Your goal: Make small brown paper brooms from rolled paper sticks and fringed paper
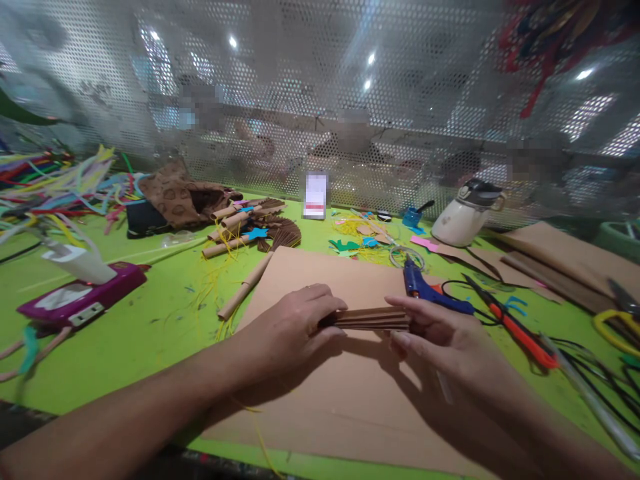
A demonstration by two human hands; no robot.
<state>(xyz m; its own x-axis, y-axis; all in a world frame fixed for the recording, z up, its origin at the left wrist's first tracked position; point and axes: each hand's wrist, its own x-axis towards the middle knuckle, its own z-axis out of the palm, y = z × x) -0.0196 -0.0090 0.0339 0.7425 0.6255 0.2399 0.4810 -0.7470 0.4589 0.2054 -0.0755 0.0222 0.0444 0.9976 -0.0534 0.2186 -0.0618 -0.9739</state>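
Observation:
A bundle of brown pleated paper (369, 319) is stretched between my two hands, its folds pressed close together. My left hand (303, 323) grips the left end, thumb below and fingers above. At the right end, my right hand (440, 340) pinches the folds between thumb and fingers. Both hands are above a large sheet of brown cardboard (320, 413) on the green table. Just beyond my right hand lies a blue glue gun (425, 290). A rolled brown paper tube (245, 287) rests at the sheet's left edge.
Finished-looking tubes with pleated fans (280, 230) lie at the back left. A purple power strip (95, 300) stands at left. To the right are an orange-handled tool (523, 337), yellow-handled scissors (615, 333), cables and a white jug (463, 217). A phone (315, 195) leans against the perforated screen.

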